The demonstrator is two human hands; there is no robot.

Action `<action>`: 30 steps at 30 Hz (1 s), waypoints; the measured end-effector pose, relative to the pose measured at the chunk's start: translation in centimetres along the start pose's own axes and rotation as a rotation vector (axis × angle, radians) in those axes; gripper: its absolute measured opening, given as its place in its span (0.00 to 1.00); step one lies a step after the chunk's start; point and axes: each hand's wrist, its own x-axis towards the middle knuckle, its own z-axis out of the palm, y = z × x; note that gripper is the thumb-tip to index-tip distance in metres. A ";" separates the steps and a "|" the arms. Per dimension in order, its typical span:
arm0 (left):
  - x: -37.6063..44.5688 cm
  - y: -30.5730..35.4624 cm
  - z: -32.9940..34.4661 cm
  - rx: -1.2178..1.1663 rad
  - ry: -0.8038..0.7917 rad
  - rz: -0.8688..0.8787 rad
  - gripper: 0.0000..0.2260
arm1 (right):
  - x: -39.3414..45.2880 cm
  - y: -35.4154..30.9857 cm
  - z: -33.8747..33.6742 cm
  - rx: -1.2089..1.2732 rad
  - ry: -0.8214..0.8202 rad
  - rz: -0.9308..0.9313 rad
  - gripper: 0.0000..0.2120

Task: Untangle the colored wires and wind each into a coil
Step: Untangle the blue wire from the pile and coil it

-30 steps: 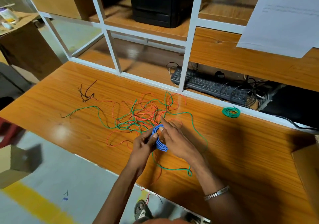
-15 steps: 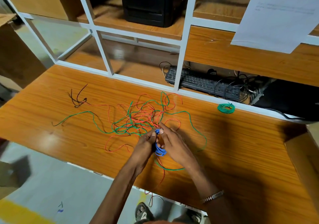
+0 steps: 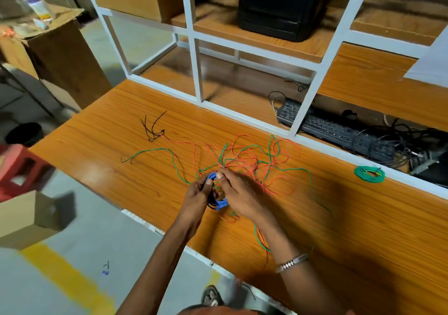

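- Both hands met over the near middle of the wooden desk, holding a small blue wire coil between them.
- The left hand gripped the coil's left side, its fingers curled round the loops.
- The right hand pinched the coil's upper edge, thumb tip pressed on the blue strands; its lower fingers were hidden behind the coil.
- A bracelet sat on the right wrist.
- Just beyond the hands lay the tangle of red and green wires, spread loosely on the desk; one green strand trailed far left, and others ran under the right forearm toward the desk's near edge.
- A short black wire bundle lay apart, at the far left of the tangle.
- A finished green wire coil rested well to the right, near the white shelf frame.
- Behind the frame sat a black keyboard among dark cables.
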 end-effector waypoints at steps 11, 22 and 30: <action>4.6 2.6 -12.5 -0.150 0.370 0.067 0.12 | 16.5 -6.5 5.8 -0.265 -0.100 -0.023 0.23; 8.2 0.0 -19.4 -0.113 0.497 0.055 0.16 | 32.2 -7.8 16.3 -0.279 0.109 0.078 0.10; 8.4 -1.2 -21.2 -0.045 0.482 0.094 0.15 | 38.5 -8.3 19.0 -0.409 0.097 0.215 0.17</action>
